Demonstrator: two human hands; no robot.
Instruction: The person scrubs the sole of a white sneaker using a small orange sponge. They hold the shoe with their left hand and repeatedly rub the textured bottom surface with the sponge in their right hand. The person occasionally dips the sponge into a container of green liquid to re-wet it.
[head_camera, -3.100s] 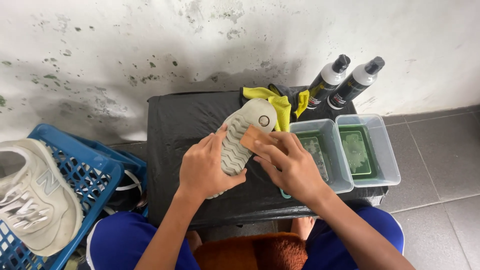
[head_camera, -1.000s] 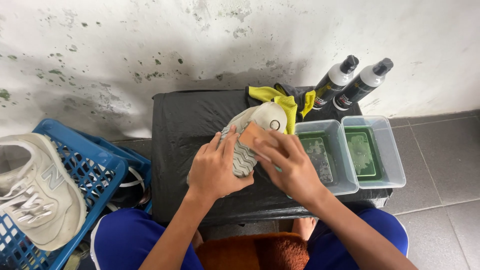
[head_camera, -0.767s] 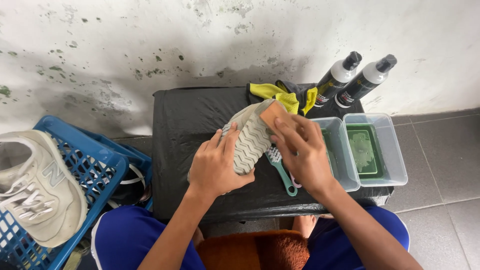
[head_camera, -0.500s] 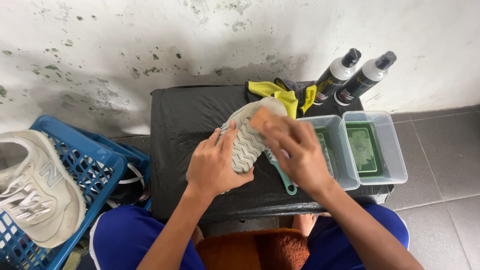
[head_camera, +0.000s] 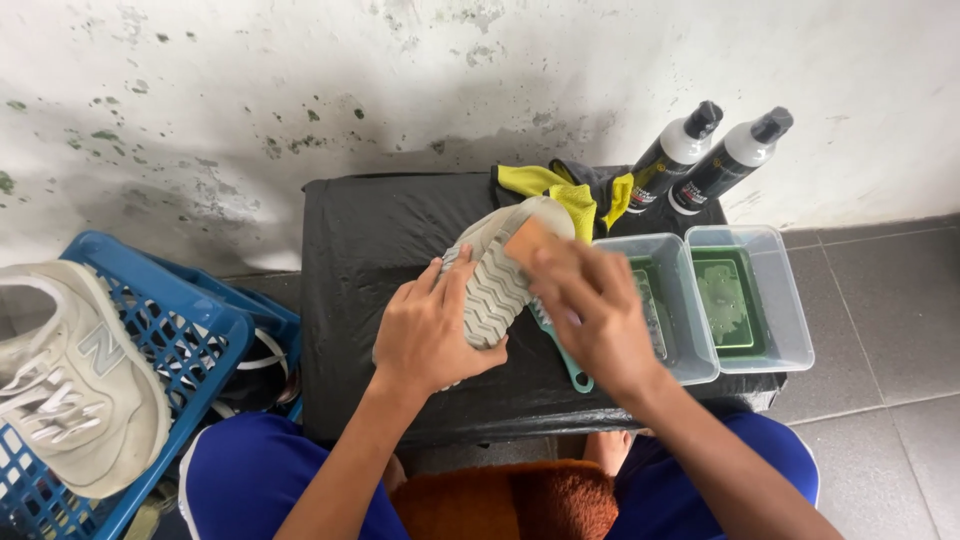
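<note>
I'm gripping the shoe (head_camera: 495, 285) sole-up with my left hand (head_camera: 432, 330), fingers closed round its heel end, propped over the black surface (head_camera: 370, 240). My right hand (head_camera: 590, 305) is closed on an orange-tan sponge (head_camera: 525, 240) and is pressing it at the toe end of the sole. Half a second ago the sponge was sitting a bit lower on the tread; now it's sliding back toward the toe, so I'm judging the scrub strokes are running up and down the sole and the cleaning is mid-way. Teal brush (head_camera: 560, 350) is lying under my right hand. Two clear tubs (head_camera: 745, 300) with green water are standing just right, spray bottles (head_camera: 700, 155) behind them.
</note>
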